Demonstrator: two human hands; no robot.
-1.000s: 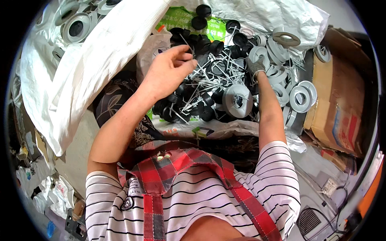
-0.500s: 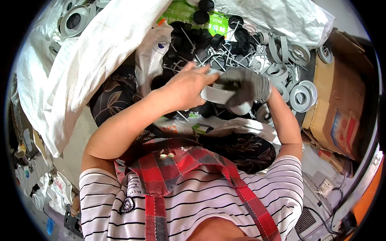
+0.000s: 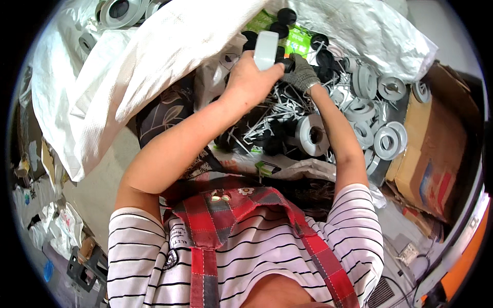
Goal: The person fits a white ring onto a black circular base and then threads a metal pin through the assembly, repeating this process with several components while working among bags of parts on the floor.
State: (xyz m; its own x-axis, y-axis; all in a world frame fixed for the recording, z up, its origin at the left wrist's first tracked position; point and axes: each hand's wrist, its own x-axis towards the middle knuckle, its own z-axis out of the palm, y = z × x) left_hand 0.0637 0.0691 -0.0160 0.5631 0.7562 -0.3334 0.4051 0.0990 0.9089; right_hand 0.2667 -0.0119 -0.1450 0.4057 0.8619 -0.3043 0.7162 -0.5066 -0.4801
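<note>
My bare left hand (image 3: 250, 79) is raised over the pile and grips a grey plastic wheel (image 3: 266, 49), held edge-on. My right hand (image 3: 302, 73), in a grey knit glove, is right beside it and pinches a small black round part (image 3: 288, 63) against the wheel's side. Below both hands lies a heap of grey wheels (image 3: 311, 134), black caps (image 3: 273, 145) and thin white pins (image 3: 267, 119).
A large white woven sack (image 3: 154, 61) is draped at the left and top. More grey wheels (image 3: 386, 142) lie at the right beside a cardboard box (image 3: 436, 149). A green packet (image 3: 303, 38) shows at the top. Clutter covers the floor at the lower left.
Both hands have risen from the pile and moved up and forward together. The left hand, earlier reaching among the pins, now holds the grey wheel high with the gloved right hand against it.
</note>
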